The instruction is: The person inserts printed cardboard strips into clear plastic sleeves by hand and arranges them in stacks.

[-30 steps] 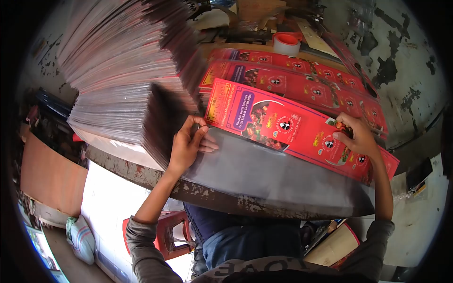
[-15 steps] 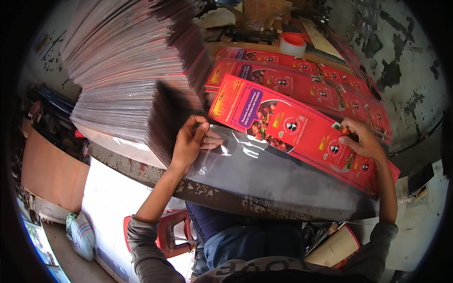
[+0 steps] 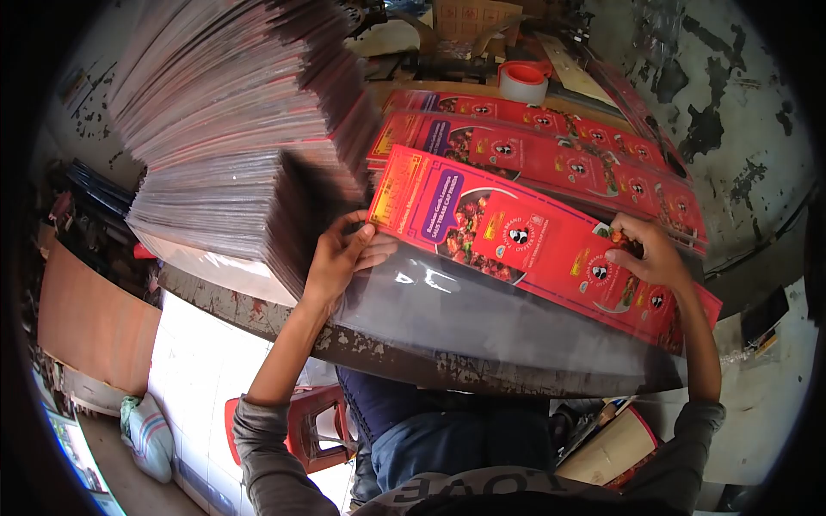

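Observation:
A long red printed card [image 3: 551,228] with food pictures and a panda logo lies slantwise in front of me. My right hand [image 3: 650,254] grips its right part, thumb on the printed face and fingers over the upper edge. At the card's lower left corner, my left hand [image 3: 340,258] pinches the edge of a clear plastic sleeve [image 3: 413,314], its thumb close to the card. The sleeve lies flat along the table's front edge, partly under the card. How far the card sits inside the sleeve I cannot tell.
A tall leaning stack of sleeved cards [image 3: 215,189] rises at the left. More red cards [image 3: 568,163] lie behind the held one, with a roll of red tape [image 3: 523,82] beyond. A red stool [image 3: 314,430] stands below the worn table edge [image 3: 413,361].
The red card has shifted slightly left, its left corner now at my left thumb and over the sleeve's edge. Both hands keep their grips; the view has moved a little.

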### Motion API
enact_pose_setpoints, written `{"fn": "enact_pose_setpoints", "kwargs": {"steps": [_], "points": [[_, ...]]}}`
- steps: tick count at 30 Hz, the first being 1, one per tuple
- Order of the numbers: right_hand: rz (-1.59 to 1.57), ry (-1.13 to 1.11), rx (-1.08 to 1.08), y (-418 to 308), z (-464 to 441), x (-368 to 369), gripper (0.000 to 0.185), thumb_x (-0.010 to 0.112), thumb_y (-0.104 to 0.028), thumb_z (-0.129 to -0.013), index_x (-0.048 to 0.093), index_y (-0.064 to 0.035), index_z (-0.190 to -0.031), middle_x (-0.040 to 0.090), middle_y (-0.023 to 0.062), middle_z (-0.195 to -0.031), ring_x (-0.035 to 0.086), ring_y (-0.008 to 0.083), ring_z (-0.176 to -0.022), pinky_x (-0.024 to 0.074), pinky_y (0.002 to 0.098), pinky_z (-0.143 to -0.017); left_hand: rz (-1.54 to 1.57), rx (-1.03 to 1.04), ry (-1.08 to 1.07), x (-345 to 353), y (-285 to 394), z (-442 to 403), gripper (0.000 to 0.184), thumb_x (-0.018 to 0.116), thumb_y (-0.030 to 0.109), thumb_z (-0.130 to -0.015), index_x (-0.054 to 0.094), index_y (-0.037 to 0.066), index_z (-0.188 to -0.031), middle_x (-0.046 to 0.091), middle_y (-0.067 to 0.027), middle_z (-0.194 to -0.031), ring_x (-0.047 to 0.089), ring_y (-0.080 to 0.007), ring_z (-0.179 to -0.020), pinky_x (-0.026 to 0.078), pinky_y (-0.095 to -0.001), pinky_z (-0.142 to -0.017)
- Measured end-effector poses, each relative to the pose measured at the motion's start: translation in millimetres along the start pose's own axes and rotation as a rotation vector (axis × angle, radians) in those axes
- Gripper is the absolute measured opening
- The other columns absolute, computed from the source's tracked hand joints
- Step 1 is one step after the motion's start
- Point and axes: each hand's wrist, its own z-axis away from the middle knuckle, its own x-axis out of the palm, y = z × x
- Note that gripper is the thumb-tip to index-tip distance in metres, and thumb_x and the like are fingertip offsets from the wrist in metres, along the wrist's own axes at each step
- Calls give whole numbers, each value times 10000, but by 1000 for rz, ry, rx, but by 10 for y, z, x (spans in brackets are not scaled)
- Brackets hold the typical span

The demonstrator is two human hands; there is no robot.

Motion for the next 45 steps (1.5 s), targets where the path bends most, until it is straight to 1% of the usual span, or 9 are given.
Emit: {"fn": "enact_pose_setpoints", "kwargs": {"steps": [12, 14, 16, 18, 20, 34, 37, 39, 45], "points": [[44, -8, 70, -121, 37, -81, 241, 686, -153, -773, 492, -38, -858, 370, 32, -619, 340, 105, -570, 309, 274, -525, 11, -8, -21, -23, -7, -8, 344, 483, 204, -952, 454, -64, -1165, 641, -176, -987, 655, -223, -915, 539, -255, -742], [87, 1, 36, -156, 39, -81, 245, 687, -157, -772, 492, -36, -855, 371, 42, -621, 344, 113, -568, 312, 278, -526, 7, -13, -19, -10, 7, 0, 349, 464, 211, -961, 476, -62, -1178, 642, -167, -988, 650, -187, -911, 527, -230, -736], [129, 11, 5, -160, 53, -70, 248, 689, -161, -771, 492, -34, -853, 372, 51, -623, 348, 120, -567, 315, 282, -526, 16, -10, -16, 0, 15, 9, 347, 460, 209, -962, 479, -64, -1175, 642, -168, -987, 649, -189, -912, 528, -231, -739], [75, 33, -17, -129, 69, -38, 249, 684, -173, -778, 486, -37, -844, 324, 33, -619, 297, 123, -554, 274, 282, -506, 24, -8, -15, 8, 17, 18, 344, 456, 207, -964, 482, -66, -1172, 641, -169, -985, 648, -190, -914, 530, -232, -741], [88, 36, -15, -162, 79, -24, 251, 685, -174, -776, 487, -36, -843, 326, 35, -614, 297, 130, -550, 277, 286, -506, 23, 7, -1, 9, 18, 21, 328, 474, 217, -957, 495, -61, -1130, 642, -175, -987, 650, -215, -927, 534, -250, -759], [68, 72, -31, -150, 84, -20, 267, 691, -193, -761, 497, -30, -847, 339, 59, -618, 322, 148, -548, 295, 297, -509, 26, -18, 1, -12, 18, -3, 326, 462, 204, -961, 505, -76, -1123, 634, -184, -997, 644, -226, -939, 537, -261, -786], [111, 39, -24, -198, 75, -24, 265, 692, -198, -759, 514, -24, -850, 351, 70, -621, 328, 164, -550, 304, 305, -515, 28, -20, 19, 6, 15, -7, 325, 464, 195, -960, 509, -83, -1122, 631, -193, -1000, 642, -232, -941, 540, -269, -792], [133, 15, -4, -196, 78, -18, 270, 682, -227, -771, 560, -27, -906, 496, 131, -660, 439, 284, -578, 392, 342, -581, 33, -17, 27, -8, -2, -11, 324, 464, 190, -959, 513, -86, -1121, 630, -198, -1002, 641, -235, -942, 542, -273, -794], [236, 88, -136, -3, 75, 55, 308, 662, -281, -784, 566, -38, -947, 524, 129, -676, 491, 324, -638, 408, 374, -651, 15, -7, 34, 14, 12, 20, 312, 477, 172, -953, 529, -86, -1119, 635, -188, -1008, 642, -233, -943, 540, -279, -794]]}}
